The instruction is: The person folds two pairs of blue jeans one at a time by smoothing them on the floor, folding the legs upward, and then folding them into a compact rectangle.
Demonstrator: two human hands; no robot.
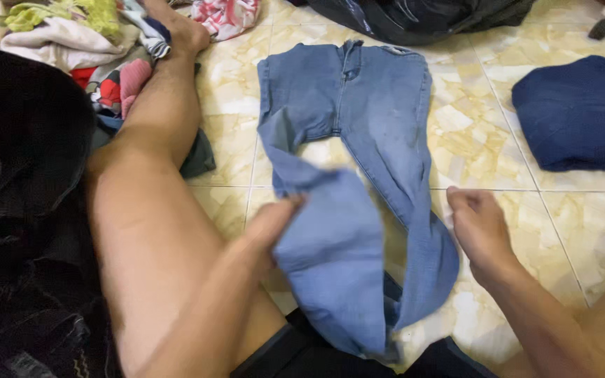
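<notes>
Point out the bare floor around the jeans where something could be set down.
Bare tile lies between the jeans and the folded navy garment, and more right of the right hand. A narrower strip runs between the outstretched leg and the jeans. The upper left is crowded by the clothes pile.

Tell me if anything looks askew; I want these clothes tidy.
The jeans lie flat at the waist, but the leg at the left hand is twisted and bunched. The right hand grips the other leg. The folded navy garment looks neat.
</notes>
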